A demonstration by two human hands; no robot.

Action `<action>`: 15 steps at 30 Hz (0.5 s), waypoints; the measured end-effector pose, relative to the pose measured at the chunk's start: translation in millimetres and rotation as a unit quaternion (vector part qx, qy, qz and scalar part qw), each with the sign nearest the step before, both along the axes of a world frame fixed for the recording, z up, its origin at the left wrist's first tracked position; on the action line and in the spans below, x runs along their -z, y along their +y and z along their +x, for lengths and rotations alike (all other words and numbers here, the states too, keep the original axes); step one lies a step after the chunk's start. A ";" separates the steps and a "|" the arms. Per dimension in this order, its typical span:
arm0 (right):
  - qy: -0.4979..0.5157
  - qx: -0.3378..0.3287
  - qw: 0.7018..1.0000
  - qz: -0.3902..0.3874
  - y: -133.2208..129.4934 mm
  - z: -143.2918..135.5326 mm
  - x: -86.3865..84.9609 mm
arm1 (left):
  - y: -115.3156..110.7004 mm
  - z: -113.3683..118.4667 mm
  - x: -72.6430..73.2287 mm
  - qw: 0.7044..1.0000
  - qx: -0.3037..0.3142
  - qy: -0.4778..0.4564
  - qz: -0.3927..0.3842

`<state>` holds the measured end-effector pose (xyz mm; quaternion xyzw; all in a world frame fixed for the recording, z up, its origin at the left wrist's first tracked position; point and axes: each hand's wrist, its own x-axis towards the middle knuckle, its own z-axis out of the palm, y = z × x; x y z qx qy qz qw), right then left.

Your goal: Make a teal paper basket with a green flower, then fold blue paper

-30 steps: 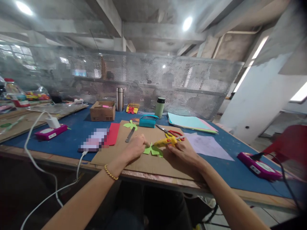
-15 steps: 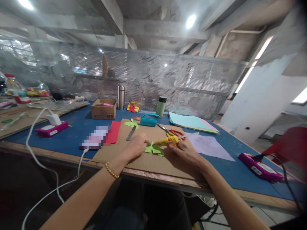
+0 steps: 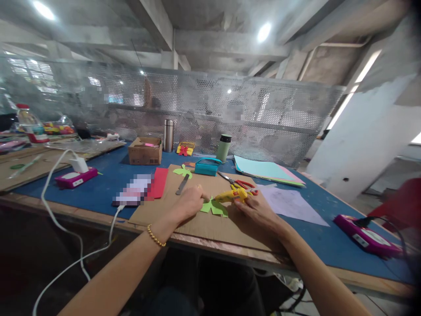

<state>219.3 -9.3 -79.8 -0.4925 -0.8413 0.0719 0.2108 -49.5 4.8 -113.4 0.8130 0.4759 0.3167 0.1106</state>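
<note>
My right hand (image 3: 256, 210) grips a yellow glue gun (image 3: 228, 195), its nozzle pointing left at the middle of a bright green paper cutout (image 3: 217, 210). Whether the tip touches the paper is too small to tell. At the cutout's left edge is my left hand (image 3: 190, 202), fingers curled in and the index stretched toward the nozzle; it holds the paper down on a brown cardboard sheet (image 3: 194, 228). A second green cutout (image 3: 183, 171) lies farther back, with a flat grey strip (image 3: 182, 184) partly over it.
Behind the hands stand a teal case (image 3: 208, 166) and red-handled pliers (image 3: 241, 183). Purple paper (image 3: 292, 204) lies right, red paper (image 3: 160, 182) and a phone (image 3: 134, 189) left. A cardboard box (image 3: 145, 151), a steel flask (image 3: 169, 136) and a green bottle (image 3: 223, 149) are at the back.
The whole view has shifted slightly right and down. Both hands, the glue gun and the green cutout keep nearly the same places relative to each other.
</note>
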 end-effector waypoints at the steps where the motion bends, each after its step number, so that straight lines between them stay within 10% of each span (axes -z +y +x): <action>1: 0.001 -0.005 1.000 0.005 1.0 1.0 0.5 | -0.2 0.1 -0.1 1.000 -0.002 0.001 -0.001; 15: 0.004 -0.030 0.999 0.035 5.9 5.5 4.6 | -4.2 1.5 -3.3 1.000 -0.013 -0.001 -0.013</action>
